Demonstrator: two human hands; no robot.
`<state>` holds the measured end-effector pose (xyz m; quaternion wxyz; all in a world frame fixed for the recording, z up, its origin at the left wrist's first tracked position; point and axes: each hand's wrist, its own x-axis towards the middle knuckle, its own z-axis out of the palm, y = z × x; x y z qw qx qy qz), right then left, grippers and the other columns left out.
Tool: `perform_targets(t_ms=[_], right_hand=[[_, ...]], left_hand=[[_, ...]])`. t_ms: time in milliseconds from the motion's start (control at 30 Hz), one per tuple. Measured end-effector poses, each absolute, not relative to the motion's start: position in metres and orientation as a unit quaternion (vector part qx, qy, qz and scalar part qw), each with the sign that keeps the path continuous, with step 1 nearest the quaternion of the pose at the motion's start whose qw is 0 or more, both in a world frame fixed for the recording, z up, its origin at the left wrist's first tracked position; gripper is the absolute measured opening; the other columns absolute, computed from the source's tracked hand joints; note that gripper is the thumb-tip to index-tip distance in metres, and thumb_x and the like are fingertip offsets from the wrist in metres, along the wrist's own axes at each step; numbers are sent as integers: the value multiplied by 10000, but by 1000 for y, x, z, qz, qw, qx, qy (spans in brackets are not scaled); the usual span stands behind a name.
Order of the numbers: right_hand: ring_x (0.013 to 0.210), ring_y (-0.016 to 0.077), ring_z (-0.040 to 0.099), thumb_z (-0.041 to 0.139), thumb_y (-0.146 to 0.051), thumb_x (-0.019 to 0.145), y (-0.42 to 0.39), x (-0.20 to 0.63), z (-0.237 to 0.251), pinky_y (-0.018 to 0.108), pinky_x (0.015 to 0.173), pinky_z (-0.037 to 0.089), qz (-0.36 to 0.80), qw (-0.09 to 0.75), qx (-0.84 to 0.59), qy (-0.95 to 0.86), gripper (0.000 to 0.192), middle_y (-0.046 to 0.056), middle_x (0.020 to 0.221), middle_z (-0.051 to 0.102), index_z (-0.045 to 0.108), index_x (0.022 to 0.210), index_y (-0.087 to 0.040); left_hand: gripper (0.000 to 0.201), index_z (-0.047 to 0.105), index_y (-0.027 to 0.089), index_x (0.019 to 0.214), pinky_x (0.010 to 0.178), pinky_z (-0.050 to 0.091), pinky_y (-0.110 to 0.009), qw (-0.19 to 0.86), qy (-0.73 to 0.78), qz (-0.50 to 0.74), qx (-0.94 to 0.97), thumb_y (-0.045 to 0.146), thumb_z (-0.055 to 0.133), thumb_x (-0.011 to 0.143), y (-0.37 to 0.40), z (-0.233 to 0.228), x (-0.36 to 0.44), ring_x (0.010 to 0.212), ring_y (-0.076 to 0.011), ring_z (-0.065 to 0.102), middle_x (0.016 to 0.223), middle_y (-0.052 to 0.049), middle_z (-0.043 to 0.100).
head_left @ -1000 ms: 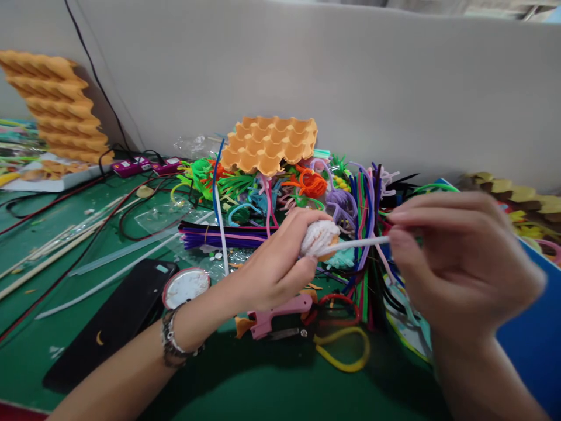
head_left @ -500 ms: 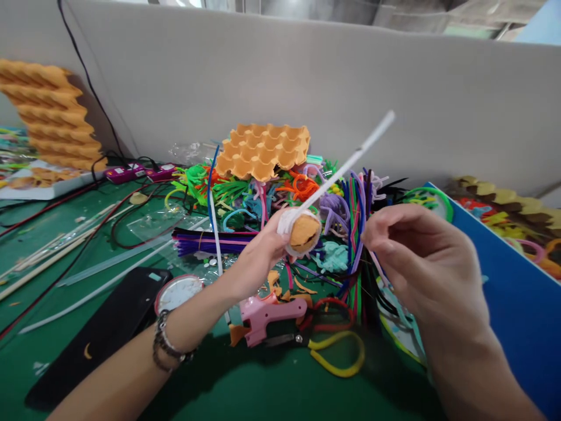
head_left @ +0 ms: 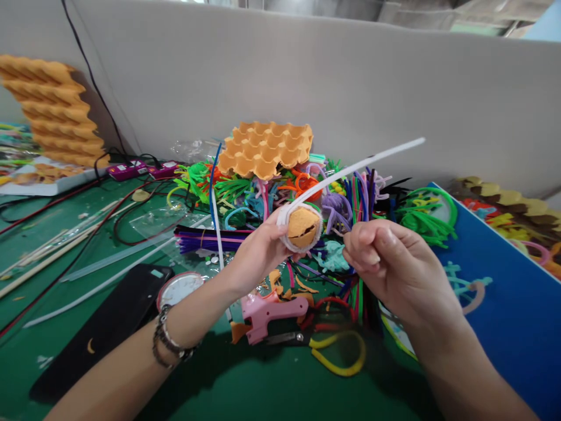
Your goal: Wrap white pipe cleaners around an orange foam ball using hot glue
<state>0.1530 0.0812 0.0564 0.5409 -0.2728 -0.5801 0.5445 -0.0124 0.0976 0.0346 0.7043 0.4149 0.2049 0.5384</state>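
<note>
A person's two bare hands work above a cluttered green tabletop (head_left: 245,392). The left hand (head_left: 258,257) grasps a small orange cup piece (head_left: 303,227), cut from egg carton, its fingers closed around the back so the hollow faces the camera. A white pipe cleaner (head_left: 363,164) is wrapped around the cup's rim, and its free end runs in a long line up and to the right, ending well above and beyond the right hand (head_left: 394,272). The right hand sits just beside the cup, to its right and slightly lower, loosely curled into a fist; it does not appear to hold the white stem, though whether something small is pinched inside cannot be told. The loose stem passes over the right hand's knuckles, apart from them, so this hand is the nearer one to it. Behind lie a heap of coloured pipe cleaners (head_left: 350,199) and an orange egg tray (head_left: 267,149); a pink glue gun (head_left: 272,310) rests below the hands.
</note>
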Motion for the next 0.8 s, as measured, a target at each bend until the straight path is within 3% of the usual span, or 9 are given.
perform_targets(t_ms=[267, 533, 800], right_hand=[[572, 48, 487, 695, -330, 722, 79, 154, 58, 148, 532, 435, 531, 544, -269, -592, 62, -37, 597, 563, 716, 745, -277], [607, 64, 523, 744, -294, 652, 77, 152, 63, 160, 528, 470, 513, 542, -319, -585, 60, -17, 702, 603, 714, 702, -287], [620, 93, 495, 721, -273, 676, 79, 155, 58, 215, 578, 488, 497, 524, -333, -607, 153, -19, 654, 531, 714, 819, -325]], left_hand=[[398, 515, 154, 978, 499, 359, -229, 709, 211, 542, 398, 260, 579, 599, 97, 36, -13, 607, -115, 482, 816, -27, 566], [427, 500, 151, 971, 498, 348, -232, 710, 217, 542, 396, 279, 588, 573, 96, 38, -12, 596, -115, 458, 763, -15, 535], [399, 501, 154, 989, 504, 318, -242, 705, 216, 546, 398, 268, 558, 610, 95, 39, -12, 589, -121, 445, 768, -25, 533]])
